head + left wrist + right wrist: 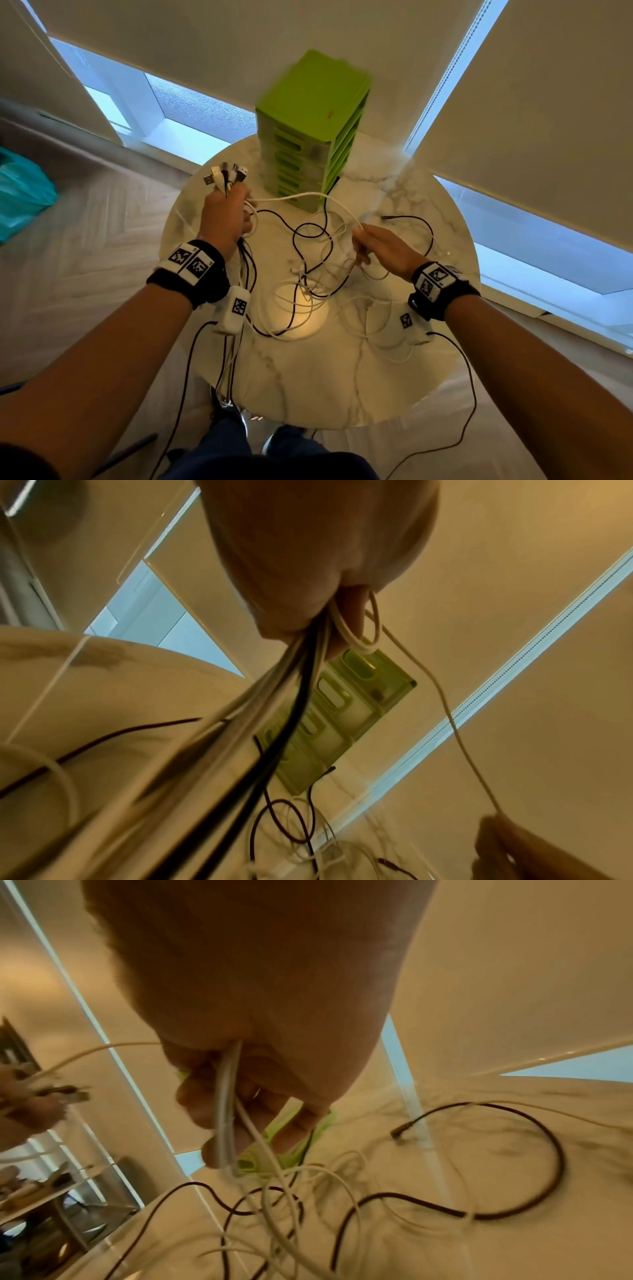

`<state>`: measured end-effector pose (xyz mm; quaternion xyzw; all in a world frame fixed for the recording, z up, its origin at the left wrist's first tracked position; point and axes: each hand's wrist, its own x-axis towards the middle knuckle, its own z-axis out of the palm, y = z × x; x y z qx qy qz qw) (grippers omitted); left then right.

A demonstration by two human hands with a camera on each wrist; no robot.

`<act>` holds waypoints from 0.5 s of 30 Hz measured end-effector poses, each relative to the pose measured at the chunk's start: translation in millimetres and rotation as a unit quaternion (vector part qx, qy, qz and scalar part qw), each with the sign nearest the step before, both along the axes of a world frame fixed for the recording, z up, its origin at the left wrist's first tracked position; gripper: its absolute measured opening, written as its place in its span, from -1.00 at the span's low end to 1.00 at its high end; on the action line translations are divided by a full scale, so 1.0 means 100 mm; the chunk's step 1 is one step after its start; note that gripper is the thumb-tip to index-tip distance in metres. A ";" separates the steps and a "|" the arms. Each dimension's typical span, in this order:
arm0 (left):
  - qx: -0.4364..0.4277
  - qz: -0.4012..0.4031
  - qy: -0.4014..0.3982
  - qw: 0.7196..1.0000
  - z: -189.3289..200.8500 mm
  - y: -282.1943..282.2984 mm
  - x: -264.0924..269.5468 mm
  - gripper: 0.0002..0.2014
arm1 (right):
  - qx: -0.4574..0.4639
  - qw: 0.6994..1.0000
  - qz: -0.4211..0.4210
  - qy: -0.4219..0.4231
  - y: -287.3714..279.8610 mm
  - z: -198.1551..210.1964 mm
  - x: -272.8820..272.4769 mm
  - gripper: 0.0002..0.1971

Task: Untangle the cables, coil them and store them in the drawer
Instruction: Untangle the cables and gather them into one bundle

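Both your forearms reach out in front of you, each with a black-and-white tagged band at the wrist. Your left hand [224,214] is raised, back toward you, fingers curled tight in a fist-type grip. Your right hand [385,246] sits lower and further right, angled inward, thumb and fingers [219,1123] pinched together, the rest loosely curled.

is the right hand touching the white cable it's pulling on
Touching. The right wrist view shows the right hand with its fingers curled round the white cable; the head view agrees.
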<state>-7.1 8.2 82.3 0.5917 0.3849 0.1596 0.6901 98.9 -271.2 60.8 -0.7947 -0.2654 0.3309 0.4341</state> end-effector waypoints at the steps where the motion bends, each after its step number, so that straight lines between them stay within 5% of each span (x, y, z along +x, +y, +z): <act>1: 0.015 -0.024 0.010 1.000 -0.02 -0.03 -0.01 -0.76 | -0.023 0.999 0.011 -0.021 0.05 0.03 -0.01 -0.56; 7: 0.089 -0.202 0.004 0.975 -0.06 -0.40 0.02 -0.83 | -0.192 0.960 0.165 -0.121 0.43 0.11 -0.16 -0.60; 11: 0.025 -0.262 -0.042 0.964 -0.10 -0.53 0.05 -0.83 | -0.203 0.961 0.140 -0.126 0.55 0.12 -0.22 -0.58; 15: 0.055 -0.328 -0.055 0.942 -0.12 -0.47 0.09 -0.91 | -0.221 0.959 0.117 -0.130 0.64 0.17 -0.20 -0.55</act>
